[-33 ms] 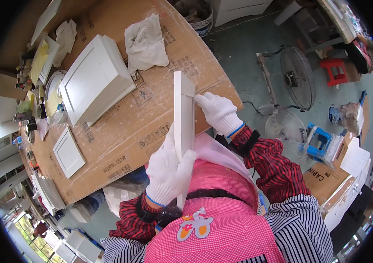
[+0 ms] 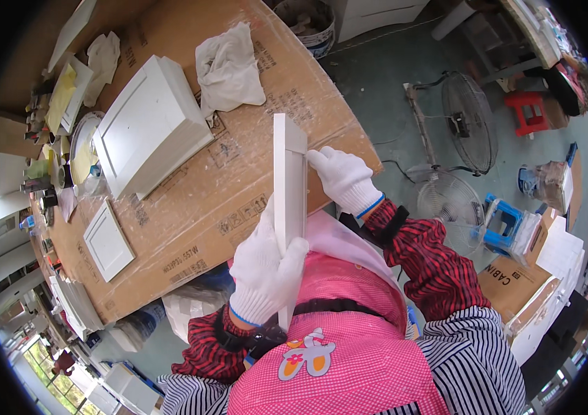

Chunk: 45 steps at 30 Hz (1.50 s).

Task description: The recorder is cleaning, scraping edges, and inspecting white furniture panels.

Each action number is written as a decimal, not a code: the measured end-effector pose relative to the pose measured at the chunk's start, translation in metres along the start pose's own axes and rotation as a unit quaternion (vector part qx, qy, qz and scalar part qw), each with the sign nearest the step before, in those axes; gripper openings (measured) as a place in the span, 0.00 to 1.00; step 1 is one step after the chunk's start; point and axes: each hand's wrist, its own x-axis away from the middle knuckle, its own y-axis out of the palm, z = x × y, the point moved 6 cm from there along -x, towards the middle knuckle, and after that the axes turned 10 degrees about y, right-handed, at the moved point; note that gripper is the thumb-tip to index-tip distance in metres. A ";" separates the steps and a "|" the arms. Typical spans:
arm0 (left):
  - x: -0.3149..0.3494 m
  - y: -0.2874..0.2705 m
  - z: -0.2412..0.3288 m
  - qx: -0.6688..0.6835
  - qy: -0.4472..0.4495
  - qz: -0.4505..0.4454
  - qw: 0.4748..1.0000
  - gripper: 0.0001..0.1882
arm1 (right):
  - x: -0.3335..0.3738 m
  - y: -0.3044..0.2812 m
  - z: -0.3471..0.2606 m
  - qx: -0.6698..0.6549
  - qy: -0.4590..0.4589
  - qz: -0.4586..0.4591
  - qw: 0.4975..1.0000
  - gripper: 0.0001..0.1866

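Note:
A white framed cabinet door stands on edge, upright in front of my pink apron. My left hand, in a white knit glove, is closed around its lower part with the thumb on the near side. My right hand, gloved alike, touches the right face of the door near its upper end. Its fingers are curled together, and whether something small is inside them is hidden. On the cardboard-covered table, left of the door, lie a stack of white cabinet doors and a smaller framed panel.
A crumpled white cloth lies at the table's far side. Right of the table stand fans on the floor, a blue stool and a red stool. A bucket sits past the table's far corner.

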 end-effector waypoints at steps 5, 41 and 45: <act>-0.003 0.001 -0.009 0.026 0.028 0.011 0.999 0.38 | 0.016 0.004 -0.010 0.035 -0.041 0.008 0.999 0.16; -0.003 -0.007 -0.015 0.124 -0.011 0.015 0.992 0.36 | 0.049 0.014 -0.040 0.112 -0.124 -0.023 0.986 0.12; -0.001 -0.005 -0.029 0.130 -0.063 0.037 0.989 0.35 | 0.074 0.015 -0.051 0.098 -0.113 -0.064 0.987 0.13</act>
